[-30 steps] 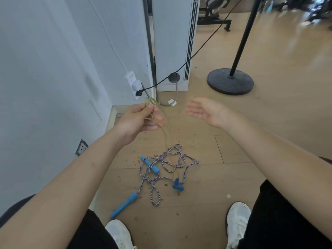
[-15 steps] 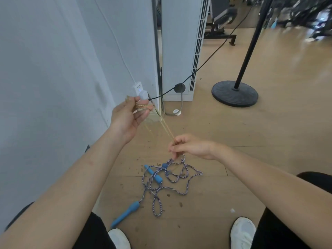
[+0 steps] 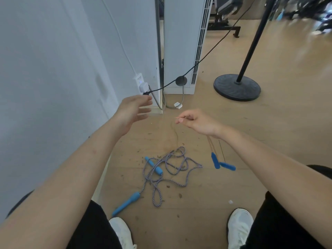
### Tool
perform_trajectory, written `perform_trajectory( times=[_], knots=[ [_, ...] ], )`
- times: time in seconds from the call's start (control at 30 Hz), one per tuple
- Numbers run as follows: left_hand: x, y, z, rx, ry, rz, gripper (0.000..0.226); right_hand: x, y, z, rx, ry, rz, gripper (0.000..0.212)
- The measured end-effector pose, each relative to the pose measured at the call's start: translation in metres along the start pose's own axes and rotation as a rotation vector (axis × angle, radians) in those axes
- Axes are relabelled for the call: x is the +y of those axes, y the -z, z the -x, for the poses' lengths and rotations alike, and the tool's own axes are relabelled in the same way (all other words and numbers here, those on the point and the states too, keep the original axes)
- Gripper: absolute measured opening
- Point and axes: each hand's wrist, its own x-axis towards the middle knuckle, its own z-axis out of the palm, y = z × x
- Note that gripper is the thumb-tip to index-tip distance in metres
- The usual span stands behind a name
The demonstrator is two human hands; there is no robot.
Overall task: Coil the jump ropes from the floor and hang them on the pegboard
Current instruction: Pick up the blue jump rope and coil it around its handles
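Note:
A purple-and-white braided jump rope (image 3: 173, 166) lies tangled on the wooden floor between my feet and the wall, its two blue handles (image 3: 154, 165) (image 3: 126, 203) beside it. My right hand (image 3: 196, 121) pinches a thin yellowish jump rope (image 3: 175, 134) above the pile. One strand drops toward the tangle. Two more strands run down under my wrist to that rope's two short blue handles (image 3: 221, 163). Left of it, my left hand (image 3: 133, 112) is open with straight fingers and holds nothing.
A white wall runs along the left with a plugged-in socket block (image 3: 141, 84) and a black cable (image 3: 201, 60). A tall white appliance (image 3: 179, 51) stands ahead. A black stand's round base (image 3: 237, 87) sits at the right. My white shoes (image 3: 239, 227) are at the bottom.
My left hand let go of the thin rope and opened. My right hand rose with the thin rope pinched, and its blue handles moved out of the pile to the right.

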Motion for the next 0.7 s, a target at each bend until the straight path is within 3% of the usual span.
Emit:
perform_trajectory(
  times=[0.1,0.2,0.27,0.57,0.7],
  knots=[
    [-0.006,-0.021,0.010,-0.206,-0.137,-0.171,0.031,-0.005,0.006,0.001,-0.051,0.007,0.026,0.020],
    [-0.014,-0.037,0.017,-0.463,-0.162,-0.320,0.038,-0.013,0.012,0.004,-0.067,0.056,-0.001,0.019],
    [-0.016,-0.040,0.017,-0.476,-0.171,-0.402,0.027,-0.010,0.015,0.003,-0.049,0.045,-0.037,0.021],
    [-0.002,-0.010,-0.004,0.208,-0.230,0.058,0.033,0.010,0.013,0.003,-0.087,-0.015,-0.094,0.012],
    [0.007,0.014,-0.008,0.418,-0.194,0.289,0.033,0.021,0.013,0.007,-0.125,-0.077,-0.028,0.018]
  ],
)
